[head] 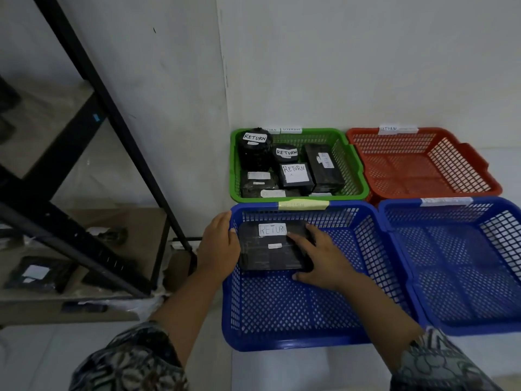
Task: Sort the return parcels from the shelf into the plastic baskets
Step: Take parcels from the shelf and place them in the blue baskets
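Observation:
A flat black parcel [270,253] with a white RETURN label lies in the far left corner of the near blue basket [282,314]. My left hand [218,245] grips the parcel's left edge over the basket's rim. My right hand [321,256] holds its right side, fingers spread on top. The green basket [352,165] behind holds several black parcels labelled RETURN. On the black metal shelf [84,244] at the left, a black parcel [36,273] with a white label lies on the lower board.
An empty red basket [423,165] stands at the back right and a second empty blue basket [456,266] at the right. Paper tags are taped to the baskets' far rims. The white wall rises behind them. The shelf's black diagonal post crosses the left.

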